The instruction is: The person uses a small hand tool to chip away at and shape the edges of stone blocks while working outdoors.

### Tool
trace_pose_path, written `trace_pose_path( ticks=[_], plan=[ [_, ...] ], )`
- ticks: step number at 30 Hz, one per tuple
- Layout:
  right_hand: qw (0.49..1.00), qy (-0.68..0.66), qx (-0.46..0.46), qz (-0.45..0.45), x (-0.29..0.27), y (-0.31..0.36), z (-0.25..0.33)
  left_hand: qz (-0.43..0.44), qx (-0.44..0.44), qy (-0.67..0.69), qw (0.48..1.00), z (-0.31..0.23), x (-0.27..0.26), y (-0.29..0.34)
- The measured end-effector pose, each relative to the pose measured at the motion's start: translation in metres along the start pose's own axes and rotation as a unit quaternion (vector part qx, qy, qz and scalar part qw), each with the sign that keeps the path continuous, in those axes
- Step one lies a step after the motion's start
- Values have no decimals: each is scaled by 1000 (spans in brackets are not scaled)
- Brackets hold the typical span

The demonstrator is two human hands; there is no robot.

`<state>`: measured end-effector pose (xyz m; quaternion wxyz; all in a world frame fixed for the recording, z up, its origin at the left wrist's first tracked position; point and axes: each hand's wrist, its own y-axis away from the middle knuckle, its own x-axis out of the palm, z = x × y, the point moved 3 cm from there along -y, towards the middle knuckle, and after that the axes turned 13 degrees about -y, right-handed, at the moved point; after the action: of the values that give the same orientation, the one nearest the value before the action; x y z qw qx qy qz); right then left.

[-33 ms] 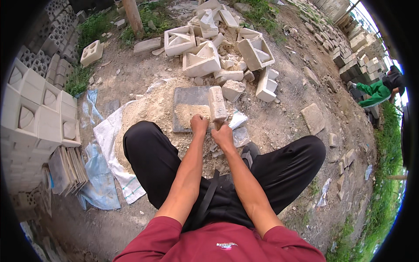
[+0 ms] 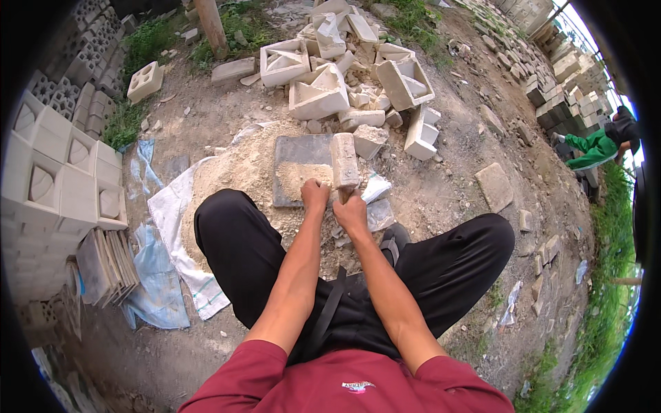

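My right hand (image 2: 352,212) is wrapped round the short handle of a mallet (image 2: 345,158). Its thick, block-shaped head is coated in pale dust and lies over the right edge of a dark grey slab (image 2: 292,151). Just left of the handle, my left hand (image 2: 315,193) is closed at the slab's near edge; whatever its fingers hold is hidden. Crushed pale rubble (image 2: 303,173) covers the near part of the slab. A heap of the same sandy material (image 2: 231,172) spreads to the left over a white sack (image 2: 172,206).
Beyond the slab rises a pile of broken pale blocks (image 2: 318,93). Stacked moulded blocks (image 2: 60,186) stand at left, near leaning flat boards (image 2: 107,268) and a blue plastic sheet (image 2: 160,289). A flat stone (image 2: 494,187) lies right. Another person (image 2: 597,146) bends at far right.
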<state>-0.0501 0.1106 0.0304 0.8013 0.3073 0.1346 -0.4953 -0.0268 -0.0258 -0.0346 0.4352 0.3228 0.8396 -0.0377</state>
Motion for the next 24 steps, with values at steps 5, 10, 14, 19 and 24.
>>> trace_pose_path(
  ticks=[5, 10, 14, 19, 24],
  plan=[
    [998, -3, -38, -42, 3, 0, -30, -7, -6, 0, 1000, -15, -3, 10],
    [999, 45, -3, 15, 3, -12, -7, -13, -26, -23, 999, 0, -16, 6],
    [999, 10, -25, 28, 14, -6, 4, -15, -19, -27, 999, 12, -19, 7],
    [996, 76, -46, -1, 10, -15, -13, 5, -22, 5, 1000, 1, -17, 9],
    [992, 13, 51, 118, -12, -1, 57, 12, -38, -4, 999, 28, -25, 4]
  ],
)
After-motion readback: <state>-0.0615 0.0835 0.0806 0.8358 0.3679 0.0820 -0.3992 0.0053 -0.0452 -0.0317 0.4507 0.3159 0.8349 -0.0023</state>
